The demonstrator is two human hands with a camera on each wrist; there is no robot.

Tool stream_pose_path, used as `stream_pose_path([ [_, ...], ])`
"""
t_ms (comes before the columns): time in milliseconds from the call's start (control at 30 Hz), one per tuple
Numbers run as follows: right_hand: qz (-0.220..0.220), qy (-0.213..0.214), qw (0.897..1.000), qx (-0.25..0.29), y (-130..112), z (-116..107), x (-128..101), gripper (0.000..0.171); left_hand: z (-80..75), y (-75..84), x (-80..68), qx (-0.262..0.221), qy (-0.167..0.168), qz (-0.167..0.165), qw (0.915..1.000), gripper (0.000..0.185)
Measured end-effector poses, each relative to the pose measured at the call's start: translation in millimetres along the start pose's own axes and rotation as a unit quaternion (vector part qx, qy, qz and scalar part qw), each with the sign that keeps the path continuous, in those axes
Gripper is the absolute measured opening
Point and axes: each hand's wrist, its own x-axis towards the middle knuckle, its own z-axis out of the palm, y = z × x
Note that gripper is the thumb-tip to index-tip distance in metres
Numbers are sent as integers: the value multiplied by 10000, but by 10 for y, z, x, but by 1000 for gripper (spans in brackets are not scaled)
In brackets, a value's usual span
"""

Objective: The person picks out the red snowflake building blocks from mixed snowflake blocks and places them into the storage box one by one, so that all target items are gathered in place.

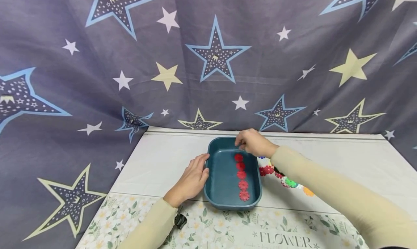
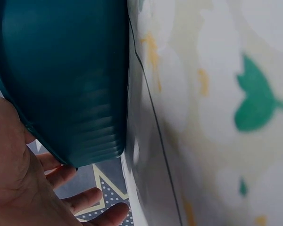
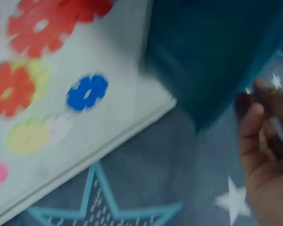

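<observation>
A dark teal rectangular tray [image 1: 221, 176] sits on the table. Inside it, several red flower-shaped discs [image 1: 241, 174] form a line along the right side. My left hand [image 1: 192, 176] rests against the tray's left rim, its fingers spread and loosely extended. In the left wrist view, the fingers [image 2: 61, 176] touch the tray's outer edge. Over the tray's far right corner, my right hand [image 1: 255, 142] pinches a small dark red disc [image 3: 244, 102] between thumb and fingertips; its outline is blurred and mostly hidden.
Right of the tray lie loose discs, partly under the right forearm: red ones [image 1: 267, 170], a green one [image 1: 290, 182], an orange one [image 1: 308, 191] and a blue one [image 3: 87, 92]. A star-patterned curtain [image 1: 195, 97] hangs behind the table. A flowered cloth [image 1: 211, 227] covers the near side.
</observation>
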Motion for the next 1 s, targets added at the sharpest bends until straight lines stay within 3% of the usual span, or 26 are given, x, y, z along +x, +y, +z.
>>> stream_pose_path([
  [133,-106,-89,9997,225,85,-219,-198,14,-4,0,-1,16,11,4,10000,46],
  [267,324,-363,9982,351,242,-348,-476,16,-10,0,-6,-29,48,-12,10000,46],
  [367,699,-637,9943,484,358,-311,-693,18,-11,-5,-14,-57,88,-29,9999,46],
  [500,843,-893,9907,588,443,-94,-902,16,-20,-8,-21,-74,94,-29,9999,46],
  [633,639,-801,9941,359,445,129,-956,19,-19,-16,-13,-89,134,35,9999,46],
  [767,397,-569,9972,279,429,196,-926,20,-7,-25,0,-91,217,101,9997,45],
  [1000,557,-671,9942,631,394,-71,-990,24,19,-17,8,-63,175,137,9997,45],
])
